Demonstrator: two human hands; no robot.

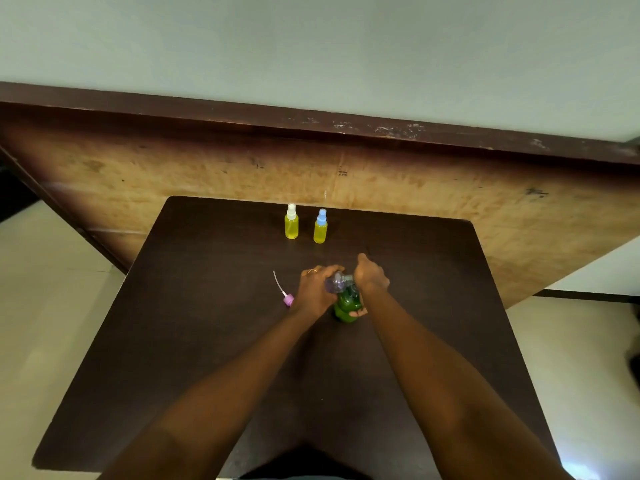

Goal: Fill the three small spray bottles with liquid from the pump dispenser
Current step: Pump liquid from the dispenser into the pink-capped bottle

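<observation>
Three small spray bottles share this dark brown wooden table (207, 341) with one green translucent plastic pump dispenser (346, 306), which stands upright near the middle of the table, between the person's two hands. The small clear purple-tinted bottle (335, 283) is uncapped and held tilted against the top of the dispenser; the left hand (313, 289) curls its fingers round it, with a thin ring (311, 270) showing on one finger. The right hand (372, 277) is closed over the pump head from above, hiding it, and one fingertip shows lower down against the green body, so the hand wraps the dispenser; whether the pump is pressed down cannot be told. Just left of the left hand, the purple spray cap with its thin white dip tube (288, 300) lies on its side on the table, the tube pointing away from the person. Toward the far edge, well apart from the hands, stand the other two bottles side by side, both upright, capped and filled with yellow liquid: the white-capped clear spray bottle (291, 226) on the left and the blue-capped clear spray bottle (320, 230) just beside it on the right. Behind the table rises a worn light-brown wooden panel (138, 168) with a dark top edge, below a pale wall (311, 46). Pale floor tiles (41, 306) show on both sides.
</observation>
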